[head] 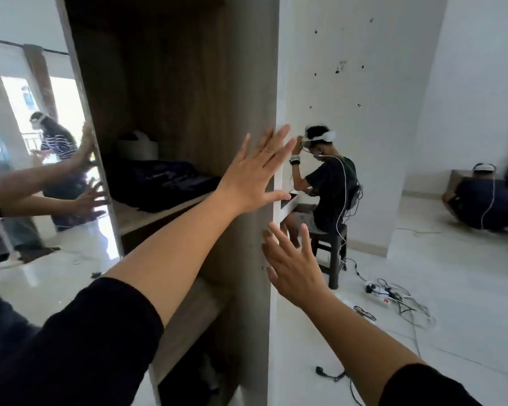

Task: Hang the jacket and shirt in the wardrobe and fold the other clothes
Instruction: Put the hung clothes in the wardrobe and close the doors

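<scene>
Hands reach toward the open wardrobe (pixel 247 83): the left hand (pixel 252 174) lies flat against its side panel, fingers (pixel 279 142) spread wide, holding nothing; the right hand (pixel 294 268), below it, is also splayed and empty. Dark clothes (pixel 159 183) lie on a wardrobe shelf (pixel 147 215).

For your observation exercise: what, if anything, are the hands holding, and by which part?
Nothing is held. The left hand and right hand are open with fingers spread, at the wardrobe's side panel.

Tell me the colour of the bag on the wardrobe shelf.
Black bag, seen in the head view.
</scene>
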A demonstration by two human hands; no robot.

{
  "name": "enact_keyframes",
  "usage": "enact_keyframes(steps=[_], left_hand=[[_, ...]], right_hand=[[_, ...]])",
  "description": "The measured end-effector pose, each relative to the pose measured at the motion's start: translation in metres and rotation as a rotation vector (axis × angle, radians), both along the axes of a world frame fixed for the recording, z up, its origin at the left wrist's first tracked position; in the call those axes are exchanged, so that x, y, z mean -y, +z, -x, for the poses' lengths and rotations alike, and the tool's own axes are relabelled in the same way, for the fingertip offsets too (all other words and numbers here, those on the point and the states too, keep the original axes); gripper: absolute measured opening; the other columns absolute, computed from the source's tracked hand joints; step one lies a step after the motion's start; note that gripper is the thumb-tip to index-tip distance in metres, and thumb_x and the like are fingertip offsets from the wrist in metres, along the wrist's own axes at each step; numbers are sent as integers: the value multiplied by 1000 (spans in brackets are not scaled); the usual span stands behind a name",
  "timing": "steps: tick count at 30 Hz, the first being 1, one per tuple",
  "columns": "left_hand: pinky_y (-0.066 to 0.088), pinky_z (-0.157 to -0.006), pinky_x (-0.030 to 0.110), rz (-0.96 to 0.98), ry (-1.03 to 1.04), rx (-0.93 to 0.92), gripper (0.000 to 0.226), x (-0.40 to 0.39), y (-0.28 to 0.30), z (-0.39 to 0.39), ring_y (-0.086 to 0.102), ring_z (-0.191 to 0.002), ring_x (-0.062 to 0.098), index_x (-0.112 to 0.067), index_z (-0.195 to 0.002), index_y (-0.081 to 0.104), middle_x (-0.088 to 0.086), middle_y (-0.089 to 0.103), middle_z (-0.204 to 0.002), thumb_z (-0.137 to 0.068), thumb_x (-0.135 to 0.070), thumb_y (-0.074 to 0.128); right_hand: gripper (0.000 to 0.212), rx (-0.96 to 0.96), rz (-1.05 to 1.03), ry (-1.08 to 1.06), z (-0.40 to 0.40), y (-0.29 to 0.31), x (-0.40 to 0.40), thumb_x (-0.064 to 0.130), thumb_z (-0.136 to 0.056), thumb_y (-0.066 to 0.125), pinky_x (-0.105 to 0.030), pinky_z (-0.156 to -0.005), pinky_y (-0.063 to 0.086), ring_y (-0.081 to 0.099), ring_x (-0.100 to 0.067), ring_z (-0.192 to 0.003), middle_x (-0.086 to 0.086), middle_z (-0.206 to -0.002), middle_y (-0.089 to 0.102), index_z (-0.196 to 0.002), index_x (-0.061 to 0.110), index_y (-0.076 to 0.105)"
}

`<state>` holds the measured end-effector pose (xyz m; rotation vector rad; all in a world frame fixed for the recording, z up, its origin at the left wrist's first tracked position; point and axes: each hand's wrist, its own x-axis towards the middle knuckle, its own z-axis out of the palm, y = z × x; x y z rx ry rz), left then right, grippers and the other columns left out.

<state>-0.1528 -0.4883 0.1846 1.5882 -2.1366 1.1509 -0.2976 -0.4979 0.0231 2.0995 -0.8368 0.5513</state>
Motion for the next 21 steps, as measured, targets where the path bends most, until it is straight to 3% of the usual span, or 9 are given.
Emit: enact_keyframes(steps=[6,9,11,15,19,21], left_hand=[[-9,-114,52,72,-62,104,84,67,4,53,-9,-147,25,-27,-151,0,1,-6,-160,-85,-68,32],[6,-113,59,155,-94,168,69,105,5,77,15,-146,27,-27,-147,27,1,17,-158,-87,-62,31],[16,-111,61,221,-102,217,61,132,7,92,28,-142,27,-28,-141,34,1,29,-155,-88,-58,30],[3,-111,57,263,-70,260,57,179,13,120,28,-142,23,-28,-139,39,-1,33,-153,-91,-54,21],[11,-109,58,314,-44,280,56,221,11,136,34,-140,23,-30,-130,54,-1,39,-149,-91,-51,21],[14,-109,61,329,-88,260,54,241,7,140,35,-139,24,-28,-131,53,0,39,-150,-91,-50,23]], right_hand=[[48,5,21,-85,57,2,53,42,-85,47,-60,-113,-7,18,-23,-144,-3,-146,44,-124,19,62],[48,-29,2,-105,85,5,91,44,-84,53,-61,-113,-12,18,-23,-144,-4,-149,42,-127,22,61],[51,-55,-32,-122,102,8,114,45,-84,54,-62,-112,-14,18,-23,-145,-4,-149,40,-129,22,59],[53,-117,-68,-183,130,16,156,46,-89,46,-64,-109,-17,14,-24,-147,-3,-155,29,-138,25,49],[54,-173,-103,-178,147,22,200,42,-96,33,-64,-103,-25,-5,-24,-148,-3,-160,8,-147,25,32],[54,-162,-104,-162,152,23,220,43,-94,37,-65,-105,-22,-2,-23,-148,-2,-160,11,-146,26,35]])
